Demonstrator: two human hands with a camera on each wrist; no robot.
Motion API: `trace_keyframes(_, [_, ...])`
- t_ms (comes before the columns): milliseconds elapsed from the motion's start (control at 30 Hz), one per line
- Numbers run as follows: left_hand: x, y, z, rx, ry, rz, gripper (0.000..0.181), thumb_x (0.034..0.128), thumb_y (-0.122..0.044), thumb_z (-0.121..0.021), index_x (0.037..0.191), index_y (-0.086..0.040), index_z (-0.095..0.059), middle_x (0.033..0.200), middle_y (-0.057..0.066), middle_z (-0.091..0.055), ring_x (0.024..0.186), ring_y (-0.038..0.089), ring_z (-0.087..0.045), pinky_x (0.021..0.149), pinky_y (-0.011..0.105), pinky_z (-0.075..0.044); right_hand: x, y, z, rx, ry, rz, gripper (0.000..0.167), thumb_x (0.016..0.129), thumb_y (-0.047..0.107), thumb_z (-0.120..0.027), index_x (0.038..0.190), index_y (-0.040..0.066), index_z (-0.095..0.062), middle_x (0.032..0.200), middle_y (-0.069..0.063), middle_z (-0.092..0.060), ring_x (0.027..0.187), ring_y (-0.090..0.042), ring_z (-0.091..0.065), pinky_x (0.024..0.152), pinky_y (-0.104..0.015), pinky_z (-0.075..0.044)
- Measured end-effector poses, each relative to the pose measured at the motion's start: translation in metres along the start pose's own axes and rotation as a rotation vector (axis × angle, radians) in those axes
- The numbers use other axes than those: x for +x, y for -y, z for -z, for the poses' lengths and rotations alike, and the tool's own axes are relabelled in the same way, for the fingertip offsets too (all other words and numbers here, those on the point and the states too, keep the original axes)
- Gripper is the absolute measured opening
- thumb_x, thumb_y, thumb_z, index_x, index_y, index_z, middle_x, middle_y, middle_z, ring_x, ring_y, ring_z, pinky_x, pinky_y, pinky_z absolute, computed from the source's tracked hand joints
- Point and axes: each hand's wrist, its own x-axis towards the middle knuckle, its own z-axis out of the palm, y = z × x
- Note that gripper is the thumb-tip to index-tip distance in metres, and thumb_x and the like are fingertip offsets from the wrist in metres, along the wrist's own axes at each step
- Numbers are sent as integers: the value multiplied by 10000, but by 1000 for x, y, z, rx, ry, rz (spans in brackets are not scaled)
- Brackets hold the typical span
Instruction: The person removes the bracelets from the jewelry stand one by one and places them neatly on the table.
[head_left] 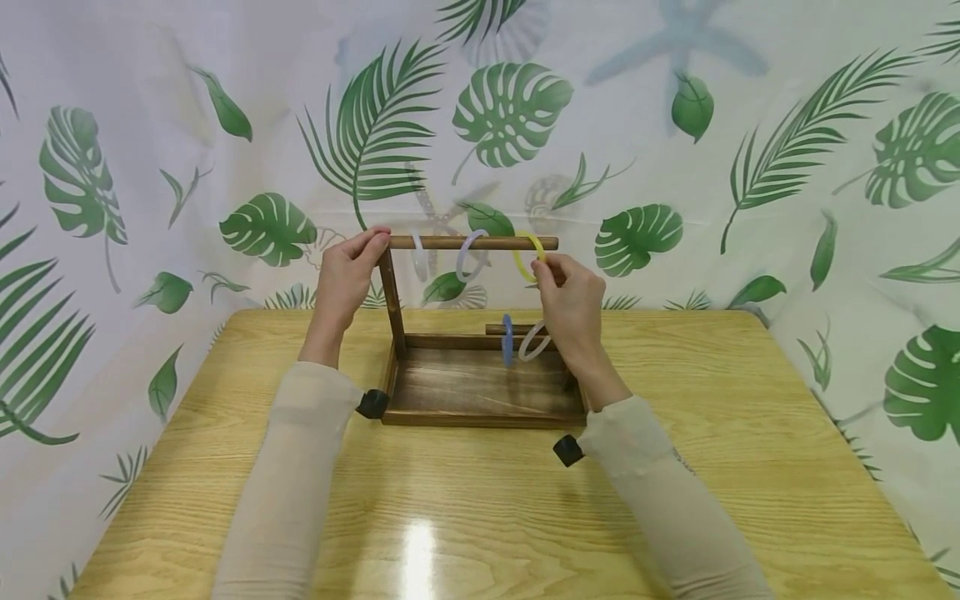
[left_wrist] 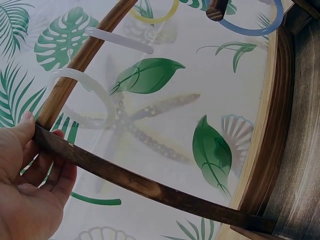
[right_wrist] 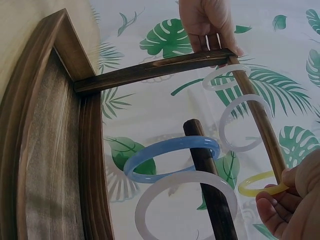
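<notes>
A brown wooden bangle stand has a tray base, an upright post and two rods. My left hand holds the corner where the post meets the upper rod. Near that rod's free right end, my right hand pinches a yellow bangle between thumb and fingers; the bangle encircles the rod. Further left on it hang a pale lilac bangle and a whitish translucent bangle. The lower rod carries a blue bangle and a clear pale bangle.
The stand rests on a yellow wood-grain table. Behind it and along both sides hangs a white cloth with a green leaf print. A black strap piece is at my left cuff, another at my right.
</notes>
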Motion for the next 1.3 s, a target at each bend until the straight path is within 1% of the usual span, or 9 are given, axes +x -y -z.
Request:
trace_keyframes(100, [1,1,0,5,2,1,423,1059,-327,-624,1350,-26,-684,1377,132,-655,1330,248,-570,1126,358,-438,1,-2,2,-2,-4,-2,207,1004,111,-703,1030,-85,-763,900,-203,-762,744,-302,-730,610,-88,-448])
trace_keyframes(267, [3,3,1,18,9,9,453,1059,-348,-618,1372,-25,-668,1392,127,-645,1326,252,-572,1122,366,-444,0,-4,5,-5,-1,-2,218,1013,129,-695,1039,-75,-766,884,-184,-762,732,-279,-721,599,-105,-451])
trace_keyframes(633, [1,1,2,11,26,15,454,1059,-361,-611,1386,-49,-664,1405,116,-638,1319,252,-577,1117,363,-449,0,-6,10,-15,-5,-3,178,1000,71,-696,1062,-83,-760,897,-182,-763,721,-269,-706,578,-126,-439])
trace_keyframes(833, [1,2,2,2,20,17,450,1059,-352,-614,1388,-48,-661,1408,119,-635,1327,252,-572,1119,358,-448,-1,-6,14,-12,-13,15,198,1005,87,-695,1082,-84,-757,905,-186,-765,719,-289,-715,571,-104,-424])
trace_keyframes(1067, [1,2,1,-14,21,17,450,1060,-338,-617,1391,-36,-655,1404,128,-637,1318,262,-580,1118,365,-449,-1,-10,21,-12,-28,24,167,997,43,-687,1042,-102,-754,874,-199,-757,682,-295,-699,559,-92,-404])
trace_keyframes(1300, [0,1,1,-19,19,13,452,1056,-339,-623,1390,-36,-656,1401,122,-640,1315,258,-584,1123,362,-444,1,-14,32,-18,-41,18,170,994,37,-691,1024,-119,-751,876,-217,-753,701,-315,-708,565,-73,-409])
